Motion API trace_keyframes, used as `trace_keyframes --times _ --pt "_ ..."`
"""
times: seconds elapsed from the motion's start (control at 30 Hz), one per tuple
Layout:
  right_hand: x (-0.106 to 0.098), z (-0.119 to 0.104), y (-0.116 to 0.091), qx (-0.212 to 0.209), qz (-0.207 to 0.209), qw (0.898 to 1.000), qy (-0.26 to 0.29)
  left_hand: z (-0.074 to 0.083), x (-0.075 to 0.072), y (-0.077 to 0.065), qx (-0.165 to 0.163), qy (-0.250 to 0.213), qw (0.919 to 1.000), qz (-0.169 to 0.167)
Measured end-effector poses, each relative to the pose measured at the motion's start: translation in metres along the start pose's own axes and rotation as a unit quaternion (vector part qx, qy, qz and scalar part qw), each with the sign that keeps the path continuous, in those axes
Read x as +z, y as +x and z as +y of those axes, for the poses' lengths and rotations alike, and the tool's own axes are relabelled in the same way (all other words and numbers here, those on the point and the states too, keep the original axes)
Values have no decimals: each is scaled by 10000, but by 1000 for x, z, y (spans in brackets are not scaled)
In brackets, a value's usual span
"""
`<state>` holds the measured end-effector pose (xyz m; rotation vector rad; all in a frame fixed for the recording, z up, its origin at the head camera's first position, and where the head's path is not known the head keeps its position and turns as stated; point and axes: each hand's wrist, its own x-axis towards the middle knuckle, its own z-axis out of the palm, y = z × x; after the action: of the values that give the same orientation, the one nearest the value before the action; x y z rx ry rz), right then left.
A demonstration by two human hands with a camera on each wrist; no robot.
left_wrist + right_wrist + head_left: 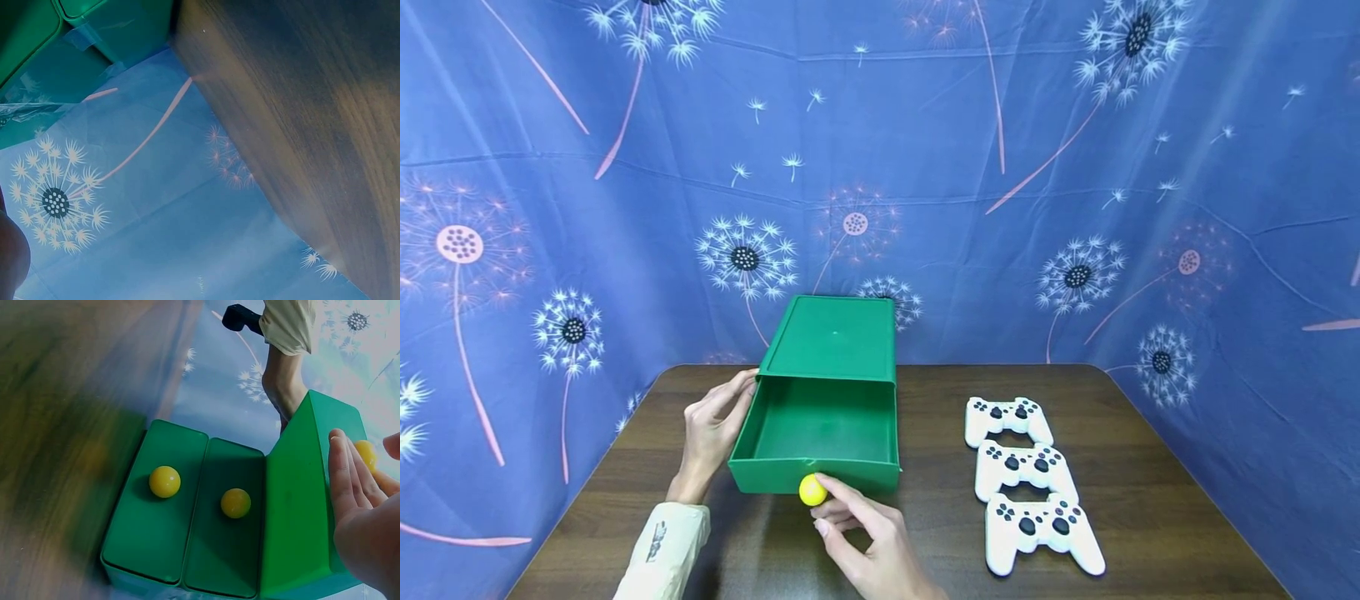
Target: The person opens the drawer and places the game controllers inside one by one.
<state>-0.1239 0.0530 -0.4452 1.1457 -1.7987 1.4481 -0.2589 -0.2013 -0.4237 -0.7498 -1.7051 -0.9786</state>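
Note:
A green drawer cabinet [831,337] stands on the table with its top drawer [820,425] pulled out toward me. On the drawer's front is a round yellow knob [812,490]. My right hand [876,537] has its fingers extended at the knob, the index fingertip touching it and the thumb apart. In the right wrist view, the fingers lie against the drawer front beside the knob. My left hand [713,425] rests its fingers against the cabinet's left side, and the fingertips are partly hidden. Two lower drawers bear yellow knobs: one knob [164,482] and another knob [235,504].
Three white game controllers stand in a column on the right: a far controller [1037,425], a middle controller [1060,479] and a near controller [1000,542]. A blue dandelion-print cloth [955,267] hangs behind the brown wooden table [940,467]. Clear tape [81,37] sticks to the cabinet.

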Motion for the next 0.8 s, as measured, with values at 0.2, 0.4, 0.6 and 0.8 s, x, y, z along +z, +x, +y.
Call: trace_keyframes --times 0.2,0.4,0.6,0.8 --pt "-3 0 -6 -158 104 9998 -30 0 1 0 7 -70 10000 34" --pt "-7 0 -10 -527 327 9980 -83 -1 1 0 -12 -69 10000 39" --pt "-17 -9 -9 -679 456 9965 -164 -2 2 0 -28 -41 10000 -9" --pt "-28 -14 -16 -374 472 9981 -131 -3 2 0 -15 -53 10000 46"
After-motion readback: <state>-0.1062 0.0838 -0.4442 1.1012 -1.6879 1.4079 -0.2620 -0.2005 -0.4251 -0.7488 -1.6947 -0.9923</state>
